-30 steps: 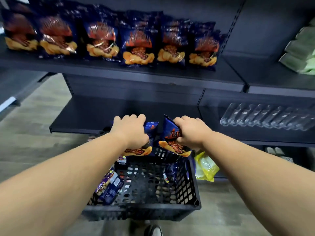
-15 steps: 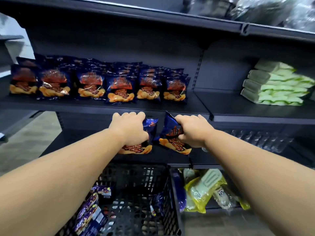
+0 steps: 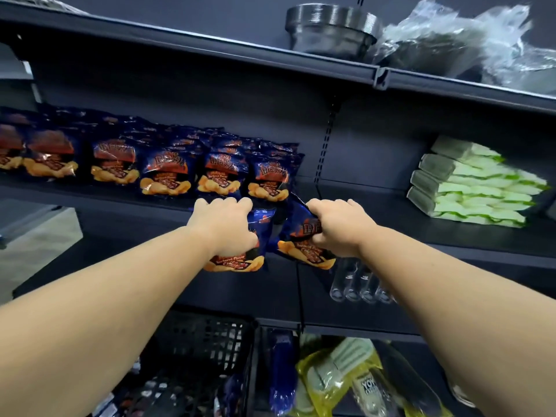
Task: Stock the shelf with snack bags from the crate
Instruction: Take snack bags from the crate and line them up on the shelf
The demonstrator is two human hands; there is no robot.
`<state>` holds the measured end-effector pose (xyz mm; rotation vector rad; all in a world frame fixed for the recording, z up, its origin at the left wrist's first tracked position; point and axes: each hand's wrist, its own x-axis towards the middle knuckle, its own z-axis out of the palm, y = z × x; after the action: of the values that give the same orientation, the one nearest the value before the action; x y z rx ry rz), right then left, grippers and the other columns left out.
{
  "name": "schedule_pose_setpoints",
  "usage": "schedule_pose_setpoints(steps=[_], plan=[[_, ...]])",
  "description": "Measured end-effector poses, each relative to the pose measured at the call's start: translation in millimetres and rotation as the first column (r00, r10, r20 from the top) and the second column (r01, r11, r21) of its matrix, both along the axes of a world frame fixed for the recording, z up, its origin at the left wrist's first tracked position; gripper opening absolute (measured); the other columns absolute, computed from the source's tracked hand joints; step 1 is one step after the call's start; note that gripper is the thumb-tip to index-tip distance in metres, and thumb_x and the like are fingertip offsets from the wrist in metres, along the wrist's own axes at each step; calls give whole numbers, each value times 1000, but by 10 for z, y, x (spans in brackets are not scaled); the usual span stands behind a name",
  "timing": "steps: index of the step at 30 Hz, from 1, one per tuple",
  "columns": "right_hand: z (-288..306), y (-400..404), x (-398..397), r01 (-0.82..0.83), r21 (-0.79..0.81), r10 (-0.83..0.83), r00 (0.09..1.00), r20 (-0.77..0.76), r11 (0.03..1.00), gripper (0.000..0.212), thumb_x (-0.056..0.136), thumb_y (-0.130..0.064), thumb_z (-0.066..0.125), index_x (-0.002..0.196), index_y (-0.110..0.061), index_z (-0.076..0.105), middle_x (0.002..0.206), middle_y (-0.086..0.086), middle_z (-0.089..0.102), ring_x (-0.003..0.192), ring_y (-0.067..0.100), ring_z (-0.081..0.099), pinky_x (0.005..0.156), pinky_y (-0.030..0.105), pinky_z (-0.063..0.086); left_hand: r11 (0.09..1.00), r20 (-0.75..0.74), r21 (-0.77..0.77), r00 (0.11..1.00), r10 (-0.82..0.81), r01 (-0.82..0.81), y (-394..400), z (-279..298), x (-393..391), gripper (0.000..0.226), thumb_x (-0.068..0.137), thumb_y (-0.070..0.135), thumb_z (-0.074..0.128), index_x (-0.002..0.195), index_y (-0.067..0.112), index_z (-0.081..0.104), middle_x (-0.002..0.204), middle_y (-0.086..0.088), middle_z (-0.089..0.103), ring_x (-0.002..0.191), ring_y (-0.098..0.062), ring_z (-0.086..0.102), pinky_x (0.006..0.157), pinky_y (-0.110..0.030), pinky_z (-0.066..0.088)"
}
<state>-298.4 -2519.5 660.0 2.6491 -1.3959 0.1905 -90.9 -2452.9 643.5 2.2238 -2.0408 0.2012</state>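
Observation:
My left hand [image 3: 224,225] grips a blue barbecue snack bag [image 3: 240,257] by its top, just below the front edge of the dark shelf [image 3: 376,203]. My right hand [image 3: 338,225] holds a second blue snack bag [image 3: 304,245], tilted, beside the first. A row of several matching blue bags [image 3: 164,173] stands on the shelf, its right end [image 3: 269,180] directly above my hands. The black crate [image 3: 207,350] sits low between my forearms, partly hidden by my left arm.
Green and white packs [image 3: 472,182] are stacked on the shelf at right. A metal bowl [image 3: 331,31] and clear plastic wrap [image 3: 469,40] sit on the top shelf. Clear tubes [image 3: 358,284] lie on the lower shelf. Yellow packets [image 3: 334,374] lie right of the crate.
Both hands rose with their bags from above the crate to the shelf's front edge. The view tilted upward, so the crate dropped to the bottom.

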Motion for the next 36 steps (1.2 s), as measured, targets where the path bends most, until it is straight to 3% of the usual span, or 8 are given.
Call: schedule_pose_setpoints(steps=[6, 10, 12, 17, 25, 36], plan=[[-10, -223, -231, 3, 1, -3, 1000, 15, 1000, 29, 82, -30, 60, 109, -28, 49, 99, -3, 60, 101, 27, 52, 104, 46, 33, 1000, 20, 10, 1000, -15, 15, -210, 72, -230, 53, 86, 46, 48, 132, 22, 39, 119, -3, 53, 111, -28, 50, 96, -47, 33], [54, -388, -290, 27, -17, -27, 1000, 2, 1000, 29, 82, -28, 59, 110, -27, 49, 93, -4, 57, 100, 26, 52, 107, 45, 30, 998, 11, -11, 998, -58, 58, -406, 158, -263, 40, 85, 47, 49, 117, 24, 41, 109, 0, 52, 104, -26, 50, 96, -47, 34], [96, -468, -319, 49, -25, -50, 999, -8, 998, 29, 83, -27, 59, 110, -27, 48, 93, -4, 56, 101, 26, 51, 108, 45, 29, 997, 14, -23, 997, -77, 78, -539, 207, -280, 45, 85, 48, 49, 122, 23, 42, 110, 0, 52, 105, -26, 50, 96, -47, 33], [177, -624, -502, 131, -42, -132, 991, -33, 990, 31, 84, -29, 58, 112, -26, 47, 106, -2, 61, 106, 27, 50, 106, 44, 30, 991, 24, -12, 990, -136, 136, -884, 299, -440, 59, 88, 46, 48, 138, 21, 34, 122, -4, 52, 112, -28, 50, 100, -48, 32], [247, -897, -867, 198, -59, -202, 977, -70, 978, 35, 85, -29, 57, 118, -25, 44, 119, 1, 59, 114, 29, 47, 106, 45, 29, 979, 21, -25, 979, -201, 201, -1280, 397, -784, 61, 87, 47, 49, 139, 20, 33, 127, -5, 51, 117, -30, 48, 102, -51, 29], [365, -1843, -1453, 154, -59, -157, 986, -55, 986, 46, 87, -34, 58, 129, -28, 42, 132, 3, 54, 122, 29, 47, 104, 40, 35, 997, -28, -32, 998, -65, 64, -2035, 470, -1390, 62, 85, 50, 53, 138, 24, 35, 134, -7, 48, 124, -30, 44, 106, -47, 26]])
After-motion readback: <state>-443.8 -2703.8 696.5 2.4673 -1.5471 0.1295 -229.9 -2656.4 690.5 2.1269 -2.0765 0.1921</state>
